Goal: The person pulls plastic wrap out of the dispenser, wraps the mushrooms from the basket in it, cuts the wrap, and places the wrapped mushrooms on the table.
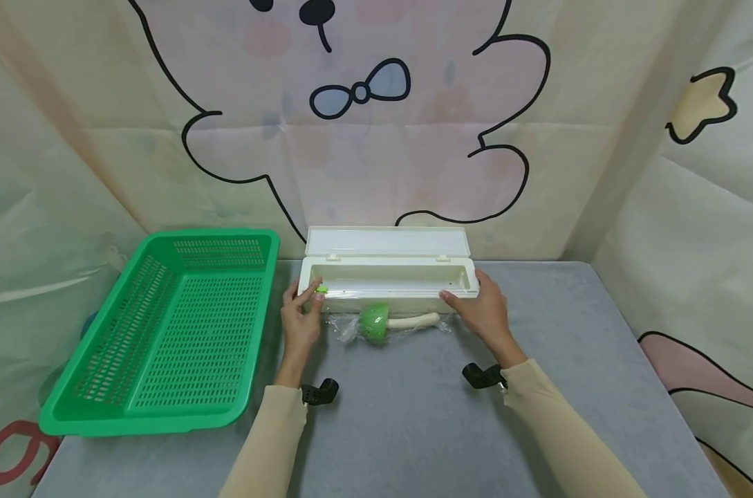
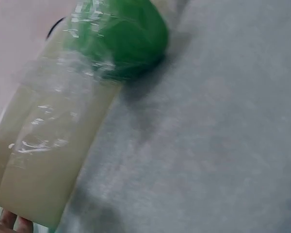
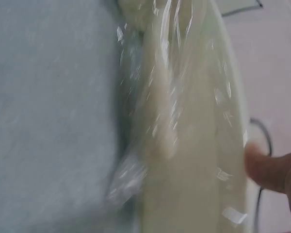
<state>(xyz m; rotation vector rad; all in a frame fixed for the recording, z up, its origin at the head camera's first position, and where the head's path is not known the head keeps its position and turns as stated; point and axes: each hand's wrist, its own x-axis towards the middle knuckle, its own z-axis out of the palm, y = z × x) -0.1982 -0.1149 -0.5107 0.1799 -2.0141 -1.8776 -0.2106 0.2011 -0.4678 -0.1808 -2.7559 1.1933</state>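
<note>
A long cream box (image 1: pixel 388 283) with its lid raised stands at the back of the grey table. My left hand (image 1: pixel 301 315) holds its left end, the thumb by a small green tab (image 1: pixel 321 290). My right hand (image 1: pixel 483 308) holds its right end. In front of the box lies a green-headed object with a cream handle (image 1: pixel 388 322), wrapped in clear film. The left wrist view shows the green head (image 2: pixel 128 39) beside the box wall (image 2: pixel 43 165). The right wrist view shows crinkled film (image 3: pixel 169 97) against the box and a fingertip (image 3: pixel 269 170) on it.
A green perforated basket (image 1: pixel 171 332) sits on the left of the table (image 1: pixel 413 429). A cartoon-printed cloth backdrop hangs behind and at both sides. The wrist cameras' black mounts (image 1: pixel 482 375) show near my sleeves.
</note>
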